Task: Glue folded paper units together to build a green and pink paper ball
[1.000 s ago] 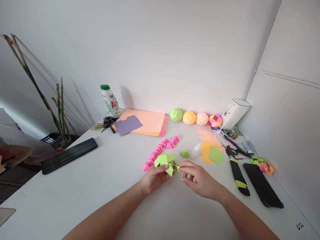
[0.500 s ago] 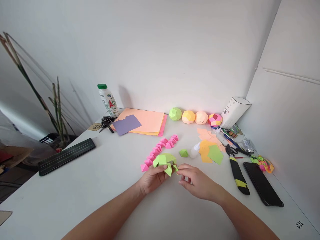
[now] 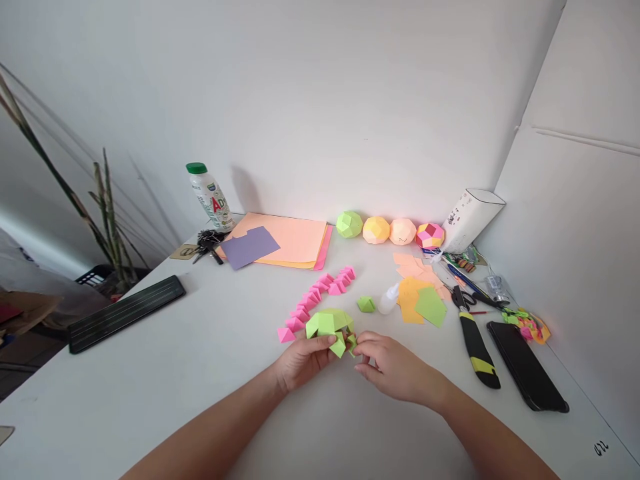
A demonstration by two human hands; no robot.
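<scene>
My left hand (image 3: 306,362) grips a partly open, faceted green paper model (image 3: 327,321), thumb on its near side. At the model's right edge, the closed fingers of my right hand (image 3: 385,363) pinch a small green paper flap (image 3: 352,344); the fingertips are partly hidden. Just behind the model lies a slanting row of folded pink paper pieces (image 3: 311,299). A small green folded piece (image 3: 366,304) rests beside a white glue bottle (image 3: 388,300), both beyond my right hand.
Finished paper balls (image 3: 376,230) line the wall. Coloured sheets (image 3: 295,230) and a purple piece (image 3: 251,247) lie at the back left, near a drink bottle (image 3: 210,197) and keys (image 3: 210,241). To the right are cut papers (image 3: 431,307), a utility knife (image 3: 479,350) and a phone (image 3: 527,367).
The view has shifted slightly. Both hands keep their hold on the green model, and the right fingers have moved only a little at its flap.
</scene>
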